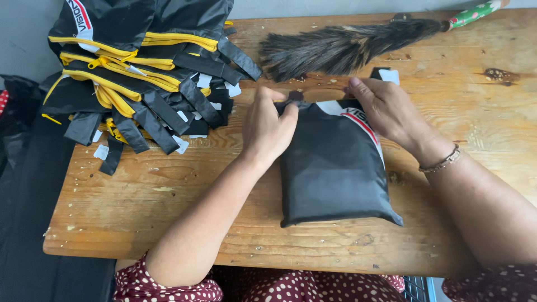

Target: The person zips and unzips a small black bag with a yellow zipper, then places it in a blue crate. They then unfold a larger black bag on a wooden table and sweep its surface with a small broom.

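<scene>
low in the frame, a black pouch [333, 168] lay flat on the wooden table [140, 196]; i saw the left hand [268, 130] and right hand [389, 112] pinching its top edge, steadying it.

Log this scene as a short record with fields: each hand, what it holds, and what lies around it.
left hand: grips the top left edge of the black pouch
right hand: grips the pouch's top right edge
black pouch: lies flat on the wooden table, with a white and red stripe near the top
pile of black pouches: far left of the table, with yellow zips and black straps
feather duster: lies beyond the hands, handle to the right
</scene>
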